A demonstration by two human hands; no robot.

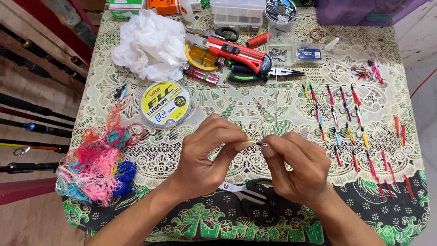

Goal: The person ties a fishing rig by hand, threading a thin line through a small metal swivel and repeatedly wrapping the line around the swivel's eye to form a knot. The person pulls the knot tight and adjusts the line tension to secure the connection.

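Lace-patterned cloth (255, 114) in cream and green covers the table, darkening to a black-and-green floral border at the near edge. Above its middle the left hand (205, 159) and the right hand (300, 166) meet, fingertips drawn tightly together around a tiny metal piece (262, 144), dark with a small bright bead-like end. It is held in the air between the two hands, pinched by the left thumb and forefinger on one side and by the right fingertips on the other; it is too small to tell exactly what it is, and any line tied to it cannot be made out. Black-handled scissors (248, 196) lie flat under the wrists, partly hidden by the right hand. To the left sit a round clear spool with a yellow label (165, 104), a fluffy tangle of pink, blue and orange thread (98, 164) and a crumpled white tissue (150, 43). To the right, small feathered hooks (348, 118) in red, yellow and blue lie in loose rows. Farther back rest a red utility knife (236, 50) and green-handled pliers (259, 74); the clear plastic boxes (239, 13) are cut off by the top edge
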